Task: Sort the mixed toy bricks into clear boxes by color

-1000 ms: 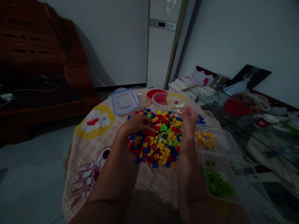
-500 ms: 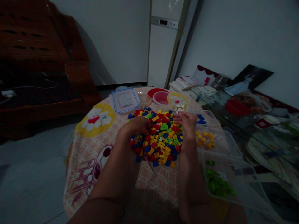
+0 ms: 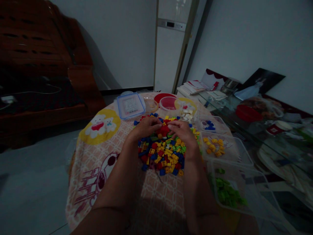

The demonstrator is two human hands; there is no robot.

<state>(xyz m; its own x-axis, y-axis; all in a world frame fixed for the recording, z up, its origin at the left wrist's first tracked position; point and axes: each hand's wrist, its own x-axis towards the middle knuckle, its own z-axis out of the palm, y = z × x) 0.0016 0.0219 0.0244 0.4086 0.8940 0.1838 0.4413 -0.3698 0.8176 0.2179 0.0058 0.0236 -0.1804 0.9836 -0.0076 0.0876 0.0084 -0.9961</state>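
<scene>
- Left hand [image 3: 146, 128]: grip half curled above red bricks [image 3: 163, 131]; whether it pinches one is hidden
- Right hand [image 3: 184, 131]: grip loosely bent, fingertips near the left's; any hold is too dark to make out
- Brick pile [image 3: 168, 153] at 12 o'clock from the wearer; step in hand, I judge, is picking through it, and the next move calls for a clean pinch
- From pile, on worktop [image 3: 166, 192]: blue pieces [image 3: 209, 125] at 2 o'clock, yellow pieces [image 3: 214, 148] at 3, green pieces [image 3: 230, 192] at 4

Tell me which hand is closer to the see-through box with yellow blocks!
The right hand: it is over the block pile, left of the yellow-block box. The left hand is farther left, at the pile's other side.
</scene>
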